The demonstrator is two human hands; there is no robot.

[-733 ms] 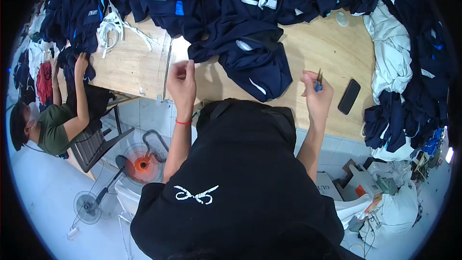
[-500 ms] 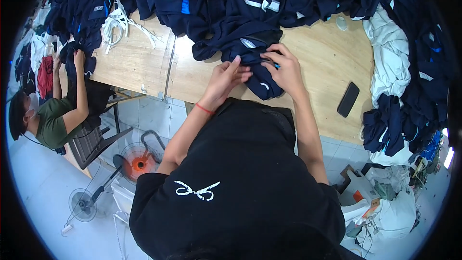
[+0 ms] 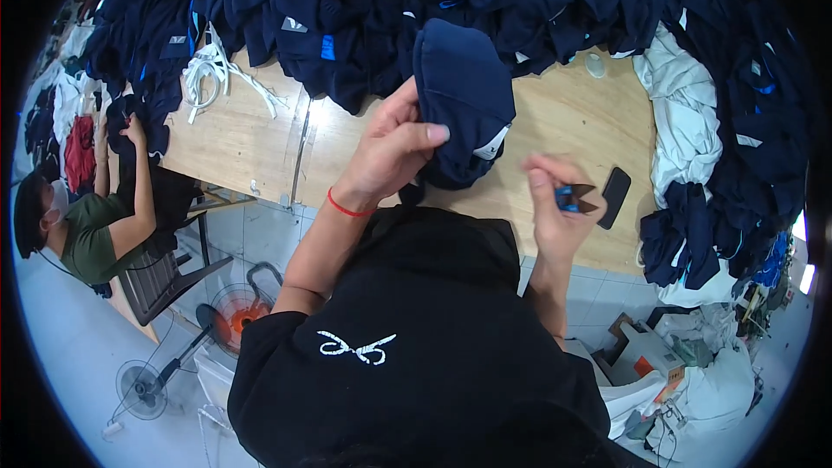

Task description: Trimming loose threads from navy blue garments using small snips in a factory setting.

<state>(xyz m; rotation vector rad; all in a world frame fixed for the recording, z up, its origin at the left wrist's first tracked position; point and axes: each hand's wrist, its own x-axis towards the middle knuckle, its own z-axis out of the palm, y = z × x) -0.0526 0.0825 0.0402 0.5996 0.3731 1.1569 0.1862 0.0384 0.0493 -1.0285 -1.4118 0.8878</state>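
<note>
My left hand (image 3: 386, 152), with a red band at its wrist, grips a navy garment (image 3: 464, 78) and holds part of it up over the table. A small white label (image 3: 491, 144) shows on the cloth near its lower right side. To the right of the garment and apart from it, my right hand (image 3: 556, 208) is closed around a pair of thread snips (image 3: 572, 198). Blue shows at their handle, and the dark blades point right. The fingers of that hand are slightly blurred.
Navy garments (image 3: 364, 0) are heaped along the far side of the wooden table (image 3: 572, 121). White cords (image 3: 208, 74) lie at the left, a phone (image 3: 614, 198) and white cloth (image 3: 680, 121) at the right. A co-worker (image 3: 95, 225) handles dark cloth at the far left.
My left hand has raised the navy garment from the tabletop and turned it. My right hand has moved away from it to the right, with the snips now plainly visible.
</note>
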